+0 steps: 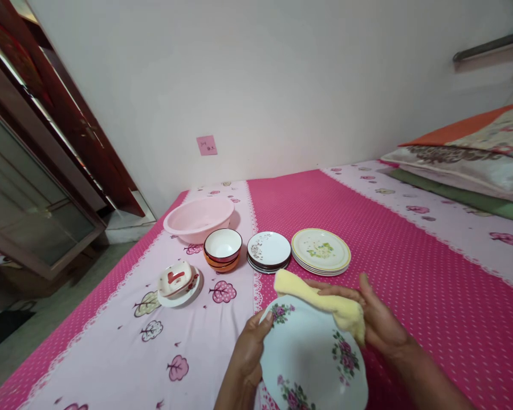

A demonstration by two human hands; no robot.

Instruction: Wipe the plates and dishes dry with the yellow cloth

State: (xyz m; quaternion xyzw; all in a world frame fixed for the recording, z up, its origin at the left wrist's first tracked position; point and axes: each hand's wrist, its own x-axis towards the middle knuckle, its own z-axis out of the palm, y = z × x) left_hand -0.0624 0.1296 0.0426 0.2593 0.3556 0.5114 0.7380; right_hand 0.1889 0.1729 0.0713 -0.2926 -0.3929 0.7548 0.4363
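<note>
The floral plate (310, 353) is held above the bed (431, 273), between the hands, with the left hand (248, 347) clamped on its left rim, thumb uppermost. The yellow cloth (325, 299) lies lengthwise along the far rim, slanting nearer the wearer towards its right end, where the right hand (382, 322) is closer. The right grip is apart, thumb raised clear of fingers set against the cloth's far side.
</note>
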